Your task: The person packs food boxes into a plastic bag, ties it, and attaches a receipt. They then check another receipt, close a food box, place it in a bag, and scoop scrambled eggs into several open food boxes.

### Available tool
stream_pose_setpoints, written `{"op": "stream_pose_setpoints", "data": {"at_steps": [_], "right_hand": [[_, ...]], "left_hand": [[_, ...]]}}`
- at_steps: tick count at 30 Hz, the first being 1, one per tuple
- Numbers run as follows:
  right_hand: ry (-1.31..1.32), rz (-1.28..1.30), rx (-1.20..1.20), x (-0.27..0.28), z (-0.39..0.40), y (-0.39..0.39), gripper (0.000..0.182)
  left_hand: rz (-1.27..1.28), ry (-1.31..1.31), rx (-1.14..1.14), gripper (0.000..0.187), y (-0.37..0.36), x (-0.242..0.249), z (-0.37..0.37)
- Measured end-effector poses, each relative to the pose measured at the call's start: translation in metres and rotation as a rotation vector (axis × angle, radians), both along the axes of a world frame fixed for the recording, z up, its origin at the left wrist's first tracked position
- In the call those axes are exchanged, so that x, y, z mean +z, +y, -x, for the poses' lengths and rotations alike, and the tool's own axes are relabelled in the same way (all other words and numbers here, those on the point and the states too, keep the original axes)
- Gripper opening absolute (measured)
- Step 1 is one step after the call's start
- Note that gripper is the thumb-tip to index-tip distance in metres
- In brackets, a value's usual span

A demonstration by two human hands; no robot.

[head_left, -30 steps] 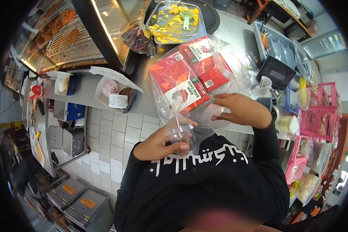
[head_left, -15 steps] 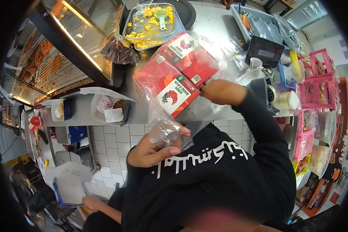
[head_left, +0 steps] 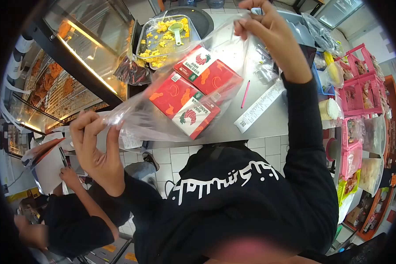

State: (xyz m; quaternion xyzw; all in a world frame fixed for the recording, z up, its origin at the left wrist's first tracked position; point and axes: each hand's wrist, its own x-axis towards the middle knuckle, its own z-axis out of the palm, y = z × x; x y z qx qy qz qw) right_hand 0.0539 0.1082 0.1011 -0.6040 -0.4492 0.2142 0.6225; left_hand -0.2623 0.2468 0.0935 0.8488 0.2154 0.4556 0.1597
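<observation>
Two red boxes with white labels, one (head_left: 185, 105) nearer me and one (head_left: 209, 70) behind it, lie side by side inside a clear plastic bag (head_left: 141, 119) on the metal counter. At the left, my left hand (head_left: 99, 149) pinches one edge of the bag. My right hand (head_left: 270, 35) is raised beyond the boxes at the upper right, its fingers closed on the opposite edge. The plastic is stretched wide between both hands, above and around the boxes.
A long receipt (head_left: 259, 105) and a pink pen (head_left: 245, 94) lie right of the boxes. Behind stands a tray (head_left: 191, 33) with yellow scraps and a green scoop. A heated cabinet (head_left: 75, 57) is left, pink baskets (head_left: 361, 99) right. A co-worker (head_left: 81, 211) holds papers at lower left.
Both hands have moved apart, the left leftward and the right up and away, spreading the bag. The receipt and pen now show. The co-worker has shifted.
</observation>
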Motion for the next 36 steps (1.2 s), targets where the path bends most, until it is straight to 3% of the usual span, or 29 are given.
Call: {"op": "stream_pose_setpoints", "data": {"at_steps": [2,4,5,9,10,11,13,15,17,20,23,26,29,31,36], "right_hand": [[-0.323,0.012,0.085,0.010,0.009,0.007,0.044],[-0.549,0.079,0.308,0.029,0.053,0.006,0.054],[-0.580,0.225,0.353,0.028,0.072,0.011,0.051],[-0.609,0.088,0.450,0.009,0.069,0.026,0.024],[-0.591,0.047,0.459,0.008,0.064,0.027,0.019],[-0.551,-0.012,0.510,0.005,0.064,0.027,0.017],[-0.468,-0.141,0.594,-0.002,0.069,0.026,0.015],[-0.576,-0.147,0.687,-0.003,0.075,0.038,0.015],[-0.640,-0.069,0.851,-0.004,0.084,0.057,0.017],[-0.477,-0.153,0.812,-0.012,0.082,0.076,0.017],[-0.381,-0.079,0.857,-0.013,0.077,0.079,0.017],[-0.302,-0.187,0.861,-0.021,0.077,0.083,0.014],[-0.349,-0.054,0.883,-0.011,0.075,0.082,0.018],[-0.455,-0.113,0.853,-0.028,0.092,0.087,0.024],[-0.538,-0.093,0.879,-0.054,0.103,0.096,0.027]], "left_hand": [[-0.193,0.024,-0.096,0.019,-0.005,0.022,-0.018],[-0.169,0.007,-0.214,0.019,-0.013,0.026,-0.041],[-0.155,0.001,-0.274,0.020,-0.015,0.026,-0.051],[-0.005,-0.197,-0.474,0.024,-0.005,-0.001,-0.082],[0.178,-0.391,-0.687,0.037,0.003,-0.015,-0.098],[0.338,-0.535,-0.864,0.037,0.011,-0.029,-0.110],[0.681,-0.447,-0.959,0.037,0.018,-0.055,-0.114],[0.889,-0.271,-0.977,0.038,0.017,-0.089,-0.118],[1.012,-0.128,-0.986,0.038,0.017,-0.114,-0.117],[1.059,-0.011,-1.018,0.039,0.022,-0.113,-0.108],[1.066,0.070,-1.035,0.040,0.028,-0.109,-0.103],[1.053,0.149,-1.047,0.042,0.033,-0.107,-0.102],[1.024,0.240,-1.038,0.043,0.034,-0.112,-0.104],[0.977,0.337,-1.002,0.045,0.029,-0.123,-0.104],[0.552,0.918,-0.703,0.048,0.008,-0.159,-0.101]]}}
